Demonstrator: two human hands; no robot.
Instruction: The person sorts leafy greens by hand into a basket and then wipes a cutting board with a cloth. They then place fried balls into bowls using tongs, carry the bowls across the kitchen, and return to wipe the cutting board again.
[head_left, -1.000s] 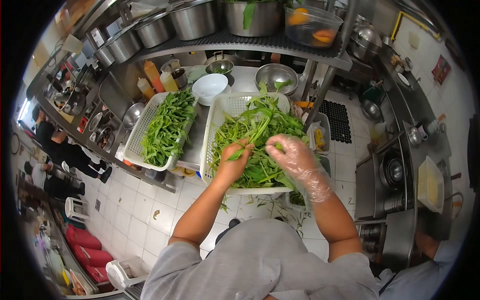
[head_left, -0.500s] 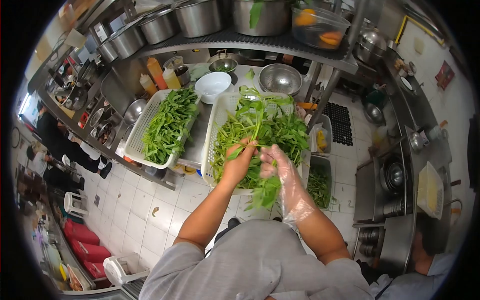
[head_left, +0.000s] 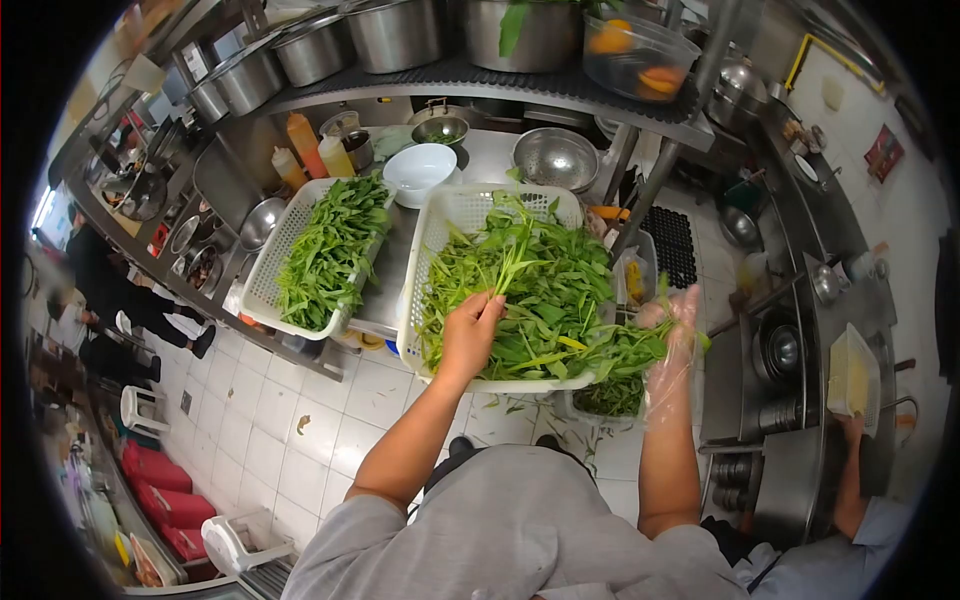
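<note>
My left hand (head_left: 468,335), bare, is closed on a small bunch of leafy green stems (head_left: 512,268), pinched between thumb and fingers above the middle white basket (head_left: 412,305). Loose leafy greens (head_left: 560,290) heap that basket. My right hand (head_left: 672,330), in a clear plastic glove, is out past the basket's right side, with leafy sprigs (head_left: 640,348) showing on both sides of it. Its fingers look closed around them, partly blurred. Below and left of it sits a bin (head_left: 590,412) of greens and stems.
A second white basket (head_left: 262,300) of greens stands left. Behind are a white bowl (head_left: 422,172), a colander (head_left: 556,160) and sauce bottles (head_left: 305,142). A pot shelf (head_left: 480,82) overhangs the counter. At right, another person's hand (head_left: 850,428) touches a pale basket (head_left: 852,380).
My right hand has moved right, away from my left hand, with leafy greens at its fingers. My left hand stays nearly in place, still pinching stems. At far right, another person's hand has come into view.
</note>
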